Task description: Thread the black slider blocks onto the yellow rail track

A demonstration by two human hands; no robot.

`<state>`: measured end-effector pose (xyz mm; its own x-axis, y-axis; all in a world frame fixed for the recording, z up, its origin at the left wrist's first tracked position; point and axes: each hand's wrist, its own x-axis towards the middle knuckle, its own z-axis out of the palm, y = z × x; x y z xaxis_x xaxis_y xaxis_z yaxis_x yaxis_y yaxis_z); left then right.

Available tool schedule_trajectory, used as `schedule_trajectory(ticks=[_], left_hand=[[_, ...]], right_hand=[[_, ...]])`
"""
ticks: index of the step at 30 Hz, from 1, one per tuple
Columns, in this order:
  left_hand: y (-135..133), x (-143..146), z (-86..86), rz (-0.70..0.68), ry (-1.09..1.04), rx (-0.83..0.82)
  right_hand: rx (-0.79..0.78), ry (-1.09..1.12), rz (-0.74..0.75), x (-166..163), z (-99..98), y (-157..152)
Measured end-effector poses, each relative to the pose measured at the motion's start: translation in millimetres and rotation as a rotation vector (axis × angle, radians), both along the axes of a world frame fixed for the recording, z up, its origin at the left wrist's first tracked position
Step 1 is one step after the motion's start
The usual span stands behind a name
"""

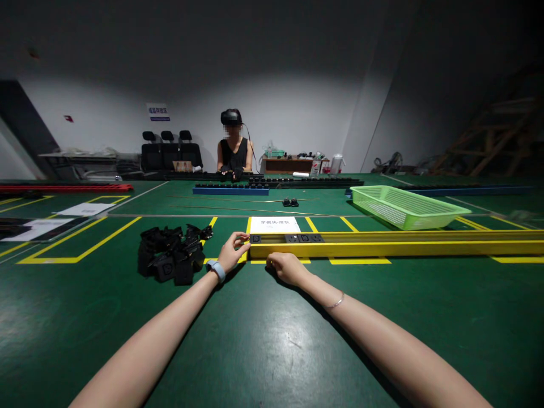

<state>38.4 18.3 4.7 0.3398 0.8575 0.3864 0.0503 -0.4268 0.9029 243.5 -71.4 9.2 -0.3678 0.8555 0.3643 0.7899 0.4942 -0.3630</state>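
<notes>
A long yellow rail (399, 249) lies crosswise in front of me and runs off to the right. Black socket modules (304, 238) sit in its channel, and one black socket module (256, 238) is at its left end. My left hand (232, 253), wearing a pale blue watch, has its fingertips closed at that end module. My right hand (288, 268) is curled closed just in front of the rail's near wall; its fingertips are tucked under, and I cannot see what they hold, if anything. Left of my left hand lies a heap of black socket modules (170, 255).
Behind the rail are a white paper sign (274, 224) and a light green basket (403, 209). Thin rods, two small black parts (290, 202) and a blue rail (230, 191) lie farther back. A person (233, 150) with a headset sits across the green table (272, 340).
</notes>
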Motion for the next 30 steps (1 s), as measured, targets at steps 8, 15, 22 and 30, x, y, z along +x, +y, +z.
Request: schedule_trajectory(ticks=[8,15,22,30], left_hand=[[-0.4,-0.3,0.5,-0.010,-0.015,-0.009],[-1.0,-0.4,0.4,-0.006,-0.005,-0.007],[-2.4,-1.5,1.8,0.001,0.023,0.003],[-9.7,-1.1,8.9,-0.018,0.114,0.030]], right_hand=[[0.006,-0.003,-0.003,-0.9,2.2,-1.4],[0.009,-0.010,-0.002,-0.7,2.5,-1.4],[0.015,-0.012,0.001,-1.0,1.5,-1.1],[0.016,-0.033,0.011,0.1,0.5,-0.2]])
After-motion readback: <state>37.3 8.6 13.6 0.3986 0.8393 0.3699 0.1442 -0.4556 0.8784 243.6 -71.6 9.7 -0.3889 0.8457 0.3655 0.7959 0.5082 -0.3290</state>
